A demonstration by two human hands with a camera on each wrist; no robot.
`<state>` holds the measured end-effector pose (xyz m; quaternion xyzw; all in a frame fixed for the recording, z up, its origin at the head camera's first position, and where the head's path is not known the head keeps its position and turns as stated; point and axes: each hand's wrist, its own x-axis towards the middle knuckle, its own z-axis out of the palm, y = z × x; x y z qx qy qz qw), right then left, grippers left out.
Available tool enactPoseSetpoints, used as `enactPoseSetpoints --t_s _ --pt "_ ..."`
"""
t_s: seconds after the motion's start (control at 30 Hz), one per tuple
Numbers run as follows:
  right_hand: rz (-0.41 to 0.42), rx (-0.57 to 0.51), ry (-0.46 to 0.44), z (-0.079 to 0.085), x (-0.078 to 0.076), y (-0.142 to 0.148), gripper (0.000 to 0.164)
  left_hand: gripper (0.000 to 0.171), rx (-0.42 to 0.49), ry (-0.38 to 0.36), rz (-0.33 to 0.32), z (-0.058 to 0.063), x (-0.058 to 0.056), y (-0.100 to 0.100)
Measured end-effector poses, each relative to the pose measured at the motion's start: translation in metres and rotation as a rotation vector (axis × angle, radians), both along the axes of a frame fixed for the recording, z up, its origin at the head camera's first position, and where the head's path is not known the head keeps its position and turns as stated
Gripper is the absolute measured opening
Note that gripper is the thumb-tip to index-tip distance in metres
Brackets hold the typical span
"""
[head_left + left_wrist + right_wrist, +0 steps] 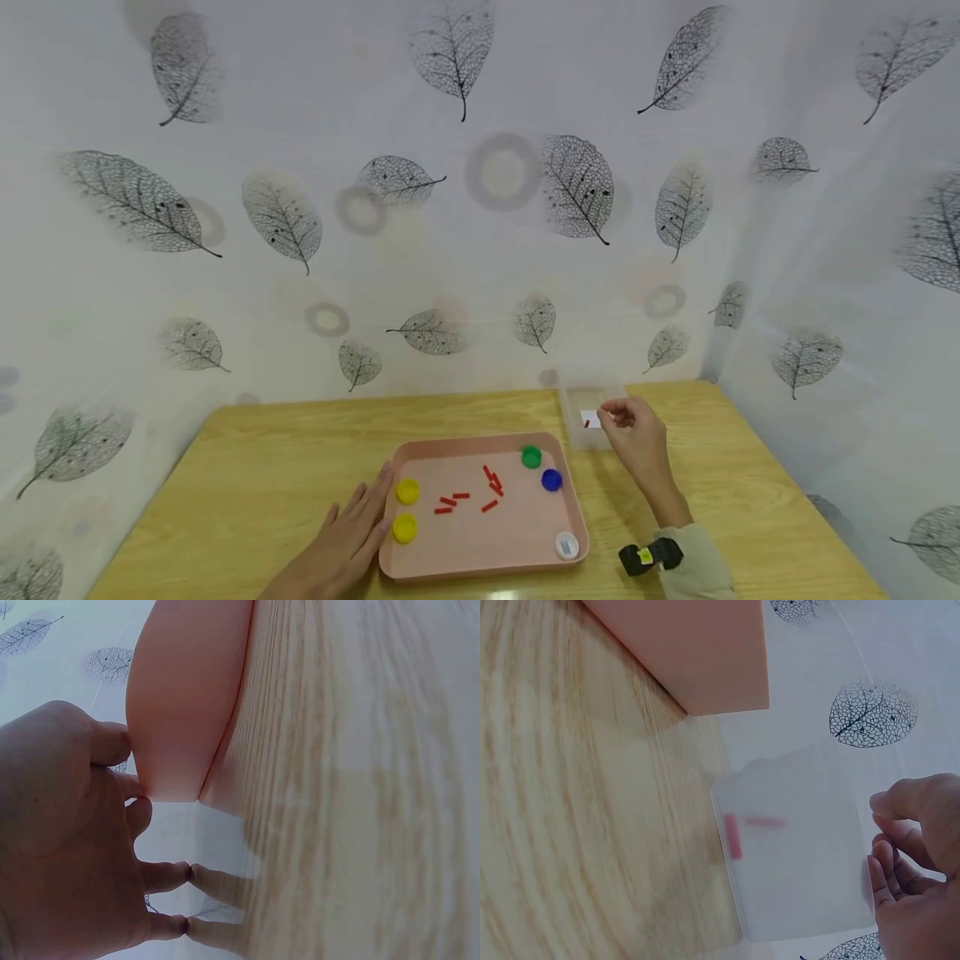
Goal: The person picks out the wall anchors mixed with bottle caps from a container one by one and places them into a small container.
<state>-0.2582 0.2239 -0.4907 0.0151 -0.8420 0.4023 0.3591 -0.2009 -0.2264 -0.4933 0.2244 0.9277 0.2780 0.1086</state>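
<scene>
My left hand [341, 537] lies along the left side of the pink tray [487, 571], its fingers fairly straight and touching the rim. In the left wrist view, the thumb and fingertips meet the tray wall [187, 697]. Above the clear plastic box [573, 421] is my right hand [637, 433], fingers loosely bent, thumb close to the index finger. Nothing shows between its fingertips. Inside the box are a white card [590, 418] and a red strip [587, 423]; two red shapes show through the box wall in the right wrist view. Several red strips [490, 506] lie in the tray.
Two yellow caps [407, 492] sit at the tray's left. A green cap [531, 457] and a blue cap [551, 479] are at its upper right, a white cap [567, 546] at its lower right. Behind the wooden table [300, 450] hangs a leaf-patterned curtain [450, 267].
</scene>
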Motion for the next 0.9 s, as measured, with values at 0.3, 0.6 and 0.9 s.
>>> enactPoseSetpoints --t_s 0.3,0.6,0.9 --pt "0.014 -0.011 -0.021 0.005 0.003 0.001 0.009 0.063 0.0 0.004 0.013 0.0 0.0 0.0" --pt "0.058 -0.041 -0.056 0.017 0.015 -0.006 0.009 0.063 -0.009 0.002 -0.002 -0.003 -0.002 0.0" --pt "0.213 -0.03 -0.115 0.015 0.017 -0.026 0.01 0.063 -0.022 0.039 0.005 -0.008 -0.007 -0.001"
